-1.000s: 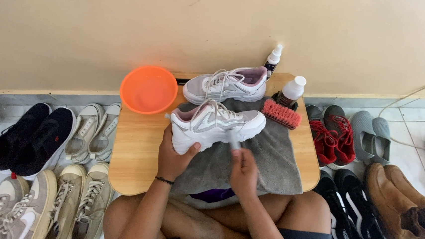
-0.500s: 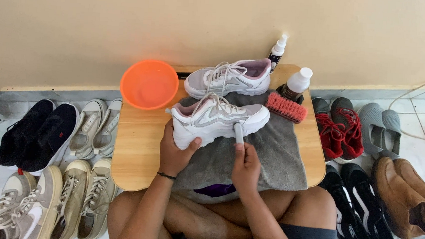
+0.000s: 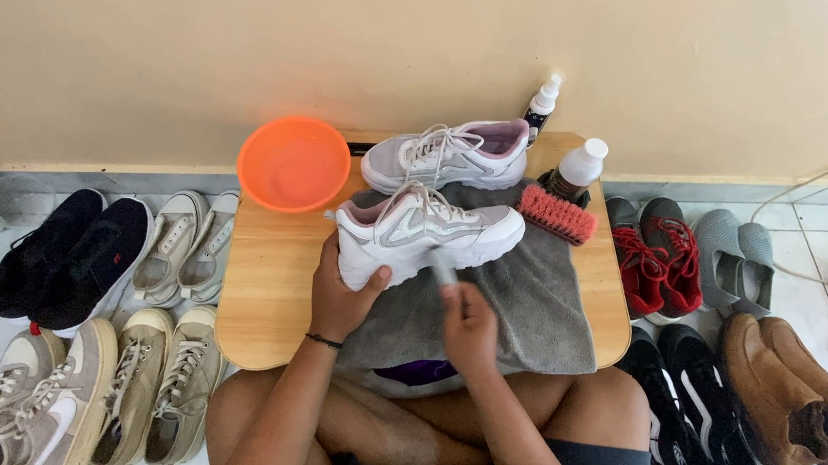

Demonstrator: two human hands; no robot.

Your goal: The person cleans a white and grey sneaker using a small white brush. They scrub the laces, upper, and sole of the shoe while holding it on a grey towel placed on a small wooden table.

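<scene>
My left hand (image 3: 347,291) still grips the shoe (image 3: 424,233) by its heel on the worktop (image 3: 270,281) while my right hand (image 3: 471,324), closed on a small brush (image 3: 445,267), has slid down its side.

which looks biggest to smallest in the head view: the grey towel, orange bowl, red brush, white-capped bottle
1. grey towel, spread over the wooden board
2. orange bowl
3. red brush
4. white-capped bottle; partly hidden behind the brush, so these last two are close and unsure.
</scene>
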